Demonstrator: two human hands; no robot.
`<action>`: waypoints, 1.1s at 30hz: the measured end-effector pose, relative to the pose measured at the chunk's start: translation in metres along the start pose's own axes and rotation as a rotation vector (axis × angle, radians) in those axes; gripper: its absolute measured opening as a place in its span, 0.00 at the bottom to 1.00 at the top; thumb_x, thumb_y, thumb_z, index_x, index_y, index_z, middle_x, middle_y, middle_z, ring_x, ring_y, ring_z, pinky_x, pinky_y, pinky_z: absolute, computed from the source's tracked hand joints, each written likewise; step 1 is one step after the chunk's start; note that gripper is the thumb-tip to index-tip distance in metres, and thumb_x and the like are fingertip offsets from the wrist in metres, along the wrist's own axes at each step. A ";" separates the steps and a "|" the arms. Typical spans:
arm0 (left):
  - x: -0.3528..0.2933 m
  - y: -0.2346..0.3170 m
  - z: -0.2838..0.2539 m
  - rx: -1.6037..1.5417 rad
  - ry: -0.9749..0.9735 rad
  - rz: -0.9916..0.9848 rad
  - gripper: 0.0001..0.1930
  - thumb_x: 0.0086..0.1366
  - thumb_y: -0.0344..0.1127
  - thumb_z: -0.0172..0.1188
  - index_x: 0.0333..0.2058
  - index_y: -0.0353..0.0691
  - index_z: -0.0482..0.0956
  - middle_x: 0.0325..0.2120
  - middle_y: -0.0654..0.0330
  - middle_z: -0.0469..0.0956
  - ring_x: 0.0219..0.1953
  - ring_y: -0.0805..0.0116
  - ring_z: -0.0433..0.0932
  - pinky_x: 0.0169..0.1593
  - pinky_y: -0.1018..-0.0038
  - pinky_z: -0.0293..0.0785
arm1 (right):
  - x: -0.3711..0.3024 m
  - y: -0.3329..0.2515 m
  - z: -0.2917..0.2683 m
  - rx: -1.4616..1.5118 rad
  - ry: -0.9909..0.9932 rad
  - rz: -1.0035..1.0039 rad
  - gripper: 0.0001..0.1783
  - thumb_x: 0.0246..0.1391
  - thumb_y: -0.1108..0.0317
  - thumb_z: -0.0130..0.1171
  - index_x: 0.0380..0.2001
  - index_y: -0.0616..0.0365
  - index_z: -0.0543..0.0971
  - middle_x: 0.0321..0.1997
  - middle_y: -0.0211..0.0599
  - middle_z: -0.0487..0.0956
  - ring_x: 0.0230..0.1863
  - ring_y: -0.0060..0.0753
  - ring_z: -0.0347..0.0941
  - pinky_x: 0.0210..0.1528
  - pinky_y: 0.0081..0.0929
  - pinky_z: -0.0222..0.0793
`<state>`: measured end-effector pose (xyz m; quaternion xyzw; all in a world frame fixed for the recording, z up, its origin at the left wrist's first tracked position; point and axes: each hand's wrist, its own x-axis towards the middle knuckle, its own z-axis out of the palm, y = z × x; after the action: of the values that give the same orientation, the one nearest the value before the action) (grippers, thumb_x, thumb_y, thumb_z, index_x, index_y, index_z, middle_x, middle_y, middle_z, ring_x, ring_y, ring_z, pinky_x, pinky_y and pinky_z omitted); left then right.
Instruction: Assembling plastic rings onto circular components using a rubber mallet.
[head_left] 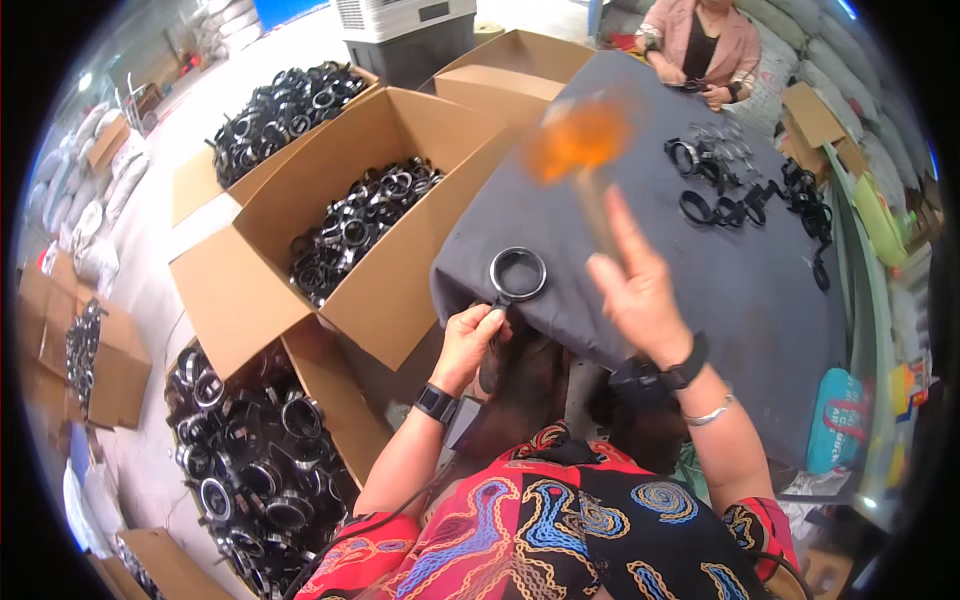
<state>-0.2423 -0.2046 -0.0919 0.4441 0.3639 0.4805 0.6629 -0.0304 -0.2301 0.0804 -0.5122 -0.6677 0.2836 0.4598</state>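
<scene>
My left hand [474, 342] is closed on the short stem of a black ring-shaped part [519, 273] with a silver rim. The ring lies at the near left edge of the grey cloth-covered table [760, 330]. Above the table, my right hand [642, 290] grips the wooden handle of an orange-headed mallet [580, 138], raised and blurred by motion, up and to the right of the ring. Its index finger stretches along the handle. Similar black ring parts [727, 208] lie loose toward the table's far right, beside several clear rings [727, 148].
On the left stand an open cardboard box [400, 300] and a nearer one, both holding many black rings [265, 470]. Another ring-filled box [285, 115] is behind. A person [705, 50] works across the table. A teal bag [838, 420] sits at the right edge.
</scene>
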 end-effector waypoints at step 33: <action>0.208 0.077 0.305 1.057 -0.520 0.570 0.24 0.55 0.39 0.63 0.51 0.39 0.75 0.37 0.46 0.81 0.40 0.50 0.80 0.45 0.60 0.76 | -0.149 0.112 -0.133 0.474 0.659 0.308 0.43 0.58 0.74 0.50 0.72 0.45 0.43 0.22 0.29 0.71 0.18 0.20 0.67 0.20 0.21 0.70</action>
<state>0.0676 -0.0667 0.0729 0.8911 0.2467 0.2706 0.2681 0.1447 -0.3474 -0.0077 -0.5493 -0.3173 0.3159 0.7056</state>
